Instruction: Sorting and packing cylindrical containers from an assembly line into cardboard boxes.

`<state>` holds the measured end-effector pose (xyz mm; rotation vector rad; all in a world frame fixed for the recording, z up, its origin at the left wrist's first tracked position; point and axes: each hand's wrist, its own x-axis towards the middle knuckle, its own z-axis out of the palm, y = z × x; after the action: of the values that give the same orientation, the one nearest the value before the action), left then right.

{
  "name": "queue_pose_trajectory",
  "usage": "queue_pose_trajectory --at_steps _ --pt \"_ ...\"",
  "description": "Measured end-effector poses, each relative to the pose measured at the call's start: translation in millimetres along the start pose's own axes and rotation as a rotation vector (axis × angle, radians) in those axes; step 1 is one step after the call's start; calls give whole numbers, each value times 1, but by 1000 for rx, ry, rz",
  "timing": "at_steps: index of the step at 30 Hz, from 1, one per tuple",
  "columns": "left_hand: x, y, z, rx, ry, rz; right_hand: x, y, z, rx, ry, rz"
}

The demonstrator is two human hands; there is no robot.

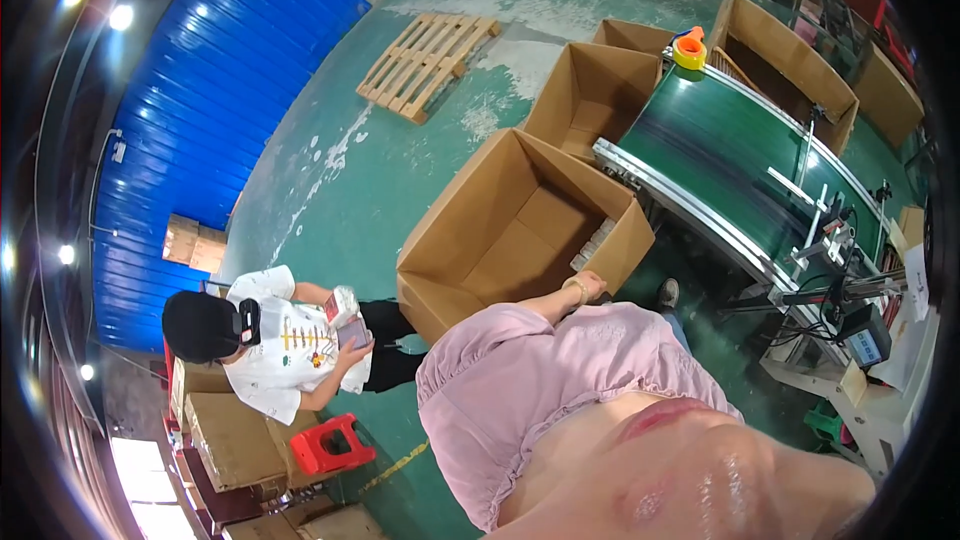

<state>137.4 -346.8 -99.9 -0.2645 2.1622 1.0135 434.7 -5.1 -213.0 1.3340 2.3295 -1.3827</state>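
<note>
My left hand (592, 285), with a bracelet at the wrist, is in front of my body beside the near right wall of a large open carton (480, 190). Its fingers look curled in; what they hold, if anything, is hidden. Inside the carton, along the wall closest to this hand, stands a row of small clear-looking packs (594, 244). Much of the carton's floor shows bare cardboard. My right hand does not show.
At left, a person (290, 340) in a white shirt and black cap holds a small package (350, 330). A red stool (333, 443) stands nearby. Rightward runs a green conveyor belt (730, 140) with an orange-yellow tape dispenser (690, 48). Beyond lie more cartons (600, 80) and a wooden pallet (425, 65).
</note>
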Motion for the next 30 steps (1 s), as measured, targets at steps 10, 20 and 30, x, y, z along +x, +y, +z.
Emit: queue_pose_trajectory --at_steps 10,20,30 --pt "8 120 7 -6 105 537 -8 -2 6 27 3 61" --pt "61 301 19 177 3 806 20 28 18 79 -58 175" --pt "118 361 35 515 0 954 41 16 -5 -116 -270 51"
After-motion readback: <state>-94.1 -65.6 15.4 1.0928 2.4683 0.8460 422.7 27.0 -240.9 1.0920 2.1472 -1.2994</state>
